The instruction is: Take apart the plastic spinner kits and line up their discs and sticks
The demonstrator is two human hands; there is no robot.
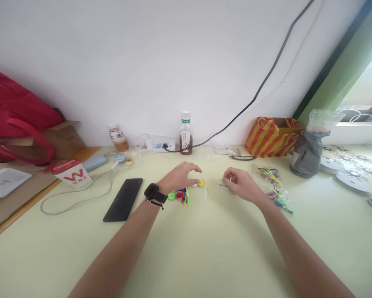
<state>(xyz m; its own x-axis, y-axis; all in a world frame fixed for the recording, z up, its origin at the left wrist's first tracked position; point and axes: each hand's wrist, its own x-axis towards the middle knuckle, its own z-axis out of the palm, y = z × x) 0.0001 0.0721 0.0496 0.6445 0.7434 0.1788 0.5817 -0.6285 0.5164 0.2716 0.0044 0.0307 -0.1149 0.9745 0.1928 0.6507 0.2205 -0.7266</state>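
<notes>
My left hand [181,176], with a black watch on its wrist, is open, thumb and fingers apart. Beneath and beside it lie a green disc [171,196], a red disc [179,195], a yellow disc [200,184] and a bundle of coloured plastic sticks [185,197]. A white stick [205,189] and a yellow stick [208,189] lie between the hands. My right hand [240,183] is closed in a pinch, with a small green piece [224,181] showing at its fingertips. A blue stick [223,185] lies just below them; the fingers partly hide what they hold.
Bags of coloured sticks [279,194] lie right of my right hand. A black phone [123,200] lies at left. Toward the wall stand a drink bottle [186,134], a power strip [158,144] and a striped bag [269,136]. Stacked grey discs [350,182] are far right.
</notes>
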